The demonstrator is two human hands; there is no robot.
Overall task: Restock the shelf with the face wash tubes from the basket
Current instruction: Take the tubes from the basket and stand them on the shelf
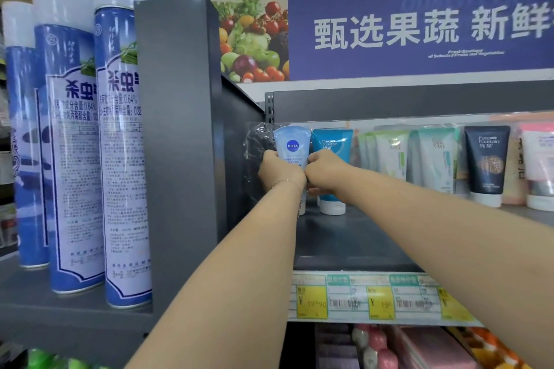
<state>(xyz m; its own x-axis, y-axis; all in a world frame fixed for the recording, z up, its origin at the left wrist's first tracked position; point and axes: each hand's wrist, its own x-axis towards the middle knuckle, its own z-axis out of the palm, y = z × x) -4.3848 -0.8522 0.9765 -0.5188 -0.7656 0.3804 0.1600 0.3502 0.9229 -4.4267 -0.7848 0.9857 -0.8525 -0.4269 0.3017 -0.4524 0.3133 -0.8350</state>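
Nivea tube (pixel 292 144) left of neighbouring tube (pixel 332 141), spray cans (pixel 120 129) far left

Both hands reach to the far left end of the shelf (pixel 344 237). The left hand (pixel 280 171) grips a pale blue tube (pixel 292 144), upright, cap down. The right hand (pixel 325 172), fingers curled, touches it and covers the middle of a teal tube (pixel 332 141) just right; which one it grips is unclear. More tubes (pixel 434 156) stand further right. Spray cans (pixel 75 129) stand near left. Price tags (pixel 311 301) line the near edge.

shop: price tags (pixel 311 301), stocked shelf (pixel 359 237).
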